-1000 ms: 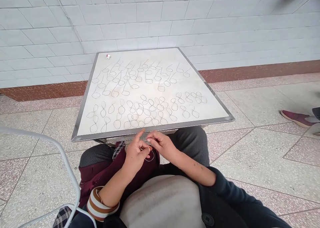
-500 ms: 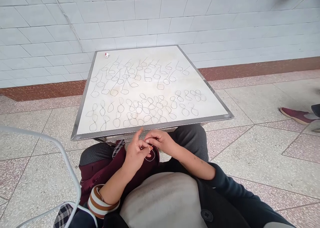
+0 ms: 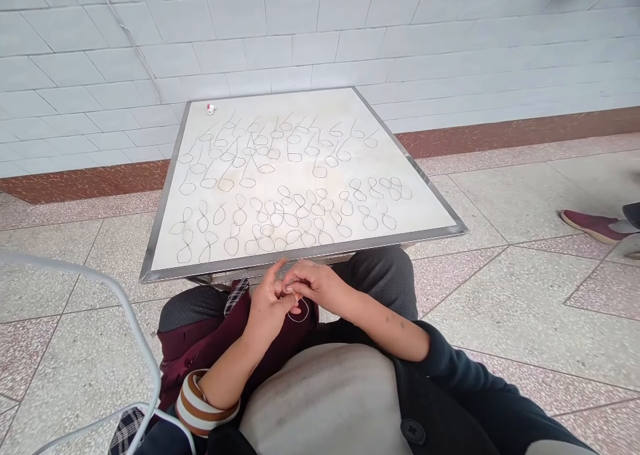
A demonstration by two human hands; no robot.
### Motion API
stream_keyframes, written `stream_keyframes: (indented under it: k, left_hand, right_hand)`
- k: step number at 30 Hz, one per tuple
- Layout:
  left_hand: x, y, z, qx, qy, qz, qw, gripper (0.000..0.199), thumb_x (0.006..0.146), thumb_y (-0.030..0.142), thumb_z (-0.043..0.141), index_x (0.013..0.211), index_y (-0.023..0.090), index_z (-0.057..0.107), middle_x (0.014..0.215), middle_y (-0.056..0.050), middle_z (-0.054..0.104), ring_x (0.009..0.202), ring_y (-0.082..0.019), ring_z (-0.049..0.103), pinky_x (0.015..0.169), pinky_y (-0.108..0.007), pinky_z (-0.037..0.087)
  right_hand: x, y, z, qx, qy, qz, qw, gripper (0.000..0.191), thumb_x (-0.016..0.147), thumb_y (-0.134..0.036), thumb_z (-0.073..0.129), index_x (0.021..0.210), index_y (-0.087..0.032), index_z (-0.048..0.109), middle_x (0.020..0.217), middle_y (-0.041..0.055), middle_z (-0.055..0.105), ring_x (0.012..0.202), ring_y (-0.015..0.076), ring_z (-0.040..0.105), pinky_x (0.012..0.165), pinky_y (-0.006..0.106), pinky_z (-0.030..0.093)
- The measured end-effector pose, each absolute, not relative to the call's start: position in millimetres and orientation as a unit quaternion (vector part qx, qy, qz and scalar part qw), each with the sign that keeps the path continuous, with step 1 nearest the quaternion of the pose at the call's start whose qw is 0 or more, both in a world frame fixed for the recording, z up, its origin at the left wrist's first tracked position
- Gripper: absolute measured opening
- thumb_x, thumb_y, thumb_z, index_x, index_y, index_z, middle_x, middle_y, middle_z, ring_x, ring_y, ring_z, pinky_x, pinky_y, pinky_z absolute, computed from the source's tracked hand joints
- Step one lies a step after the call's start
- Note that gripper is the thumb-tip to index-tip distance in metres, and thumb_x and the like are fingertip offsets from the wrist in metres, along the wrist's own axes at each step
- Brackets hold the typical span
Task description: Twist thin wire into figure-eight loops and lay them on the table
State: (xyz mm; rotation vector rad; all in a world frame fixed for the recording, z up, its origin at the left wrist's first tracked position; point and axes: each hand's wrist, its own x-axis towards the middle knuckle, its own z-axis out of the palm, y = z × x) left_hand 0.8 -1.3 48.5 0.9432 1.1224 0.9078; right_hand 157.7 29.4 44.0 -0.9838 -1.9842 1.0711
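Over my lap, just in front of the table edge, my left hand [image 3: 273, 300] pinches a thin wire loop [image 3: 299, 320] between thumb and fingers, its index finger pointing up. Fingertips of my right hand [image 3: 315, 283] are pinched together against the left fingers, at the upper part of the same wire; the exact grip is hidden. The loop hangs below the left thumb. On the white table [image 3: 280, 103] lie several single wire loops with straight tails [image 3: 320, 171] toward the back, and several figure-eight wire loops [image 3: 369, 222] nearer to me.
A small red and white item [image 3: 211, 110] sits at the table's far left corner. The table's metal rim [image 3: 305, 252] is close in front of my hands. A pale metal tube frame [image 3: 135, 322] stands at left. Another person's shoe [image 3: 590, 225] is on the floor at right.
My right hand has moved slightly left and closer onto the left fingertips. The wire loop still hangs under my left thumb. Things on the table have not moved.
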Motion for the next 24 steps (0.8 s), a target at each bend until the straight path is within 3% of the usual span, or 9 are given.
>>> stream_keyframes:
  k: [7,12,18,24]
  left_hand:
    - [3.3,-0.8,49.6,0.446,0.52,0.391,0.615,0.077,0.068,0.019,0.069,0.14,0.016,0.04,0.066,0.004,0.059,0.062,-0.014,0.058,0.059,-0.031,0.058]
    - [4.9,-1.2,53.5,0.461,0.513,0.387,0.612,0.079,0.071,0.022,0.069,0.142,0.015,0.036,0.067,0.004,0.06,0.067,-0.015,0.059,0.062,-0.033,0.059]
    - [5.1,-1.5,56.0,0.466,0.501,0.393,0.614,0.075,0.071,0.022,0.069,0.14,0.017,0.041,0.066,0.003,0.062,0.063,-0.014,0.059,0.061,-0.031,0.058]
    - [-4.4,-0.7,57.0,0.429,0.49,0.451,0.61,0.073,0.074,0.024,0.07,0.14,0.018,0.039,0.071,0.003,0.067,0.065,-0.014,0.064,0.072,-0.031,0.056]
  right_hand:
    - [158.1,29.9,43.0,-0.382,-0.734,0.44,0.349,0.006,0.085,-0.017,0.062,0.083,-0.02,0.067,0.078,-0.0001,0.061,0.071,0.0112,0.057,0.069,0.024,0.045]
    - [161.8,30.5,36.3,-0.376,-0.606,0.6,0.363,0.018,0.088,-0.035,0.059,0.086,-0.018,0.065,0.068,-0.0023,0.057,0.058,0.0092,0.051,0.056,0.022,0.043]
    - [160.2,29.0,40.4,-0.393,-0.585,0.593,0.389,0.027,0.086,-0.043,0.06,0.079,-0.017,0.063,0.066,-0.0028,0.056,0.056,0.0082,0.049,0.055,0.022,0.042]
    - [162.2,20.8,39.6,-0.395,-0.594,0.578,0.396,0.03,0.086,-0.04,0.061,0.108,-0.021,0.053,0.084,-0.0003,0.057,0.07,0.0109,0.055,0.063,0.024,0.049]
